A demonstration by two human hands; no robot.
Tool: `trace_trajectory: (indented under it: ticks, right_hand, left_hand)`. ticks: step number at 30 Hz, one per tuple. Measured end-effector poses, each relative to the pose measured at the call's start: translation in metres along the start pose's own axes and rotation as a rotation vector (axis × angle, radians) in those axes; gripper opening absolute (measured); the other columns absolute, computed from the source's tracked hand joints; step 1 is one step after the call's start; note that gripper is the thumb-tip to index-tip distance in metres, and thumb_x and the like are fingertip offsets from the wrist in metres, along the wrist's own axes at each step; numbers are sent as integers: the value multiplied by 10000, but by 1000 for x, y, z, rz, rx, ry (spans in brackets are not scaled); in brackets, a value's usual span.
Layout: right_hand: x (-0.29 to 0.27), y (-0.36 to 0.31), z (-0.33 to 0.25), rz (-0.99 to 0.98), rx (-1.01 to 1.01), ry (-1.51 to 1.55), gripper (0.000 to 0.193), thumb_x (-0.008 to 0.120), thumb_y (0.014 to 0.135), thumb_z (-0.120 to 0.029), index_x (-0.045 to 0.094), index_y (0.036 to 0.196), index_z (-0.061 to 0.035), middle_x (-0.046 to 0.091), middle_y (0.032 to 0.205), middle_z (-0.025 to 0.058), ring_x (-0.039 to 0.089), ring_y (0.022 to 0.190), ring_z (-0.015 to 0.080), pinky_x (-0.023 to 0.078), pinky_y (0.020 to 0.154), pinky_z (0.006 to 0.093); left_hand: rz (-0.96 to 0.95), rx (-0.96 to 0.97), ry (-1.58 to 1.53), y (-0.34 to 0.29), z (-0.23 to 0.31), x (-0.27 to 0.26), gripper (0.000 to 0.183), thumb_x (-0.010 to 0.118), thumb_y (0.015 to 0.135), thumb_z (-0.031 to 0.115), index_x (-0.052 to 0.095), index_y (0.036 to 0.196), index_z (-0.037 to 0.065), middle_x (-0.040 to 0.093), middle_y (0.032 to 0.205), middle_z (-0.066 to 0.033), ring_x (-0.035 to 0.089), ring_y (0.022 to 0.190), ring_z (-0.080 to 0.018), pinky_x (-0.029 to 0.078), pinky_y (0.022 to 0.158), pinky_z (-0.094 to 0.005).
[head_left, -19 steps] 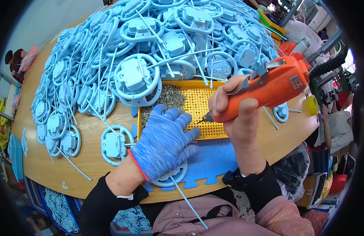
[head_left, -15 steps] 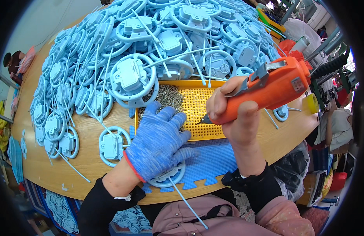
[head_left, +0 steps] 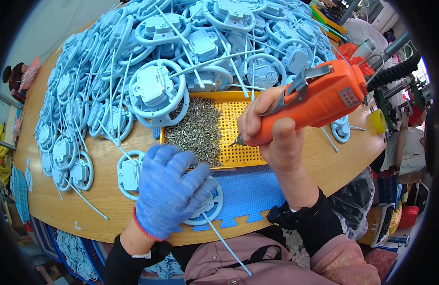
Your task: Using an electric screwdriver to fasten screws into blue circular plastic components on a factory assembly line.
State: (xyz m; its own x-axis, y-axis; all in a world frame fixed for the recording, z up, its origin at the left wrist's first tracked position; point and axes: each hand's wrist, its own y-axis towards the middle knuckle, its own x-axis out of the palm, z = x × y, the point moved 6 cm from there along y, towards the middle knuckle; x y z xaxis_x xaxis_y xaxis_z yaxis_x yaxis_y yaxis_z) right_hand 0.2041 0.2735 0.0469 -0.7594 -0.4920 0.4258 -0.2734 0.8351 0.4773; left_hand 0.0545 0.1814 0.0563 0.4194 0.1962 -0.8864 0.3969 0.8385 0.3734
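Observation:
In my right hand (head_left: 271,137) is an orange electric screwdriver (head_left: 319,97), my fingers wrapped round its body. Its thin dark bit hangs over a yellow perforated tray (head_left: 236,151). A heap of small metal screws (head_left: 196,135) fills the tray's left part. My left hand (head_left: 169,190), in a blue knitted glove, is closed with bent fingers just in front of the tray; its fingertips are hidden, so I cannot see what they hold. Partly under it lies a light blue plastic ring part (head_left: 214,206), its thin stem (head_left: 226,243) pointing toward me.
A tall pile of the same ring parts (head_left: 155,88) covers the back and left of the wooden table (head_left: 105,206). One ring part (head_left: 129,175) lies left of my glove. A blue foam mat (head_left: 248,190) is under the work. A yellow tape roll (head_left: 378,122) stands at the right edge.
My left hand has moved back from the screws toward me and left, its fingers curling in, which uncovers the screw heap. The screwdriver in my right hand has shifted slightly left and up.

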Motion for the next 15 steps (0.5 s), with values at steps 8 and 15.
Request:
trace_trajectory:
  ticks: [8, 15]
  right_hand:
    - [17, 2, -15, 19, 27, -274, 602, 665, 792, -594, 499, 1004, -56, 534, 694, 45, 533, 598, 148, 451, 539, 273]
    - [98, -19, -25, -126, 150, -173, 684, 659, 734, -661, 496, 986, -46, 537, 653, 41, 542, 558, 159, 433, 495, 283]
  left_hand:
    - [84, -493, 135, -80, 16, 5, 754, 807, 601, 483, 582, 1141, 6, 560, 1120, -192, 515, 1029, -365, 383, 908, -471]
    - [164, -531, -72, -86, 5, 18, 689, 813, 604, 454, 603, 1106, 33, 580, 1105, -161, 533, 1025, -335, 370, 909, -461]
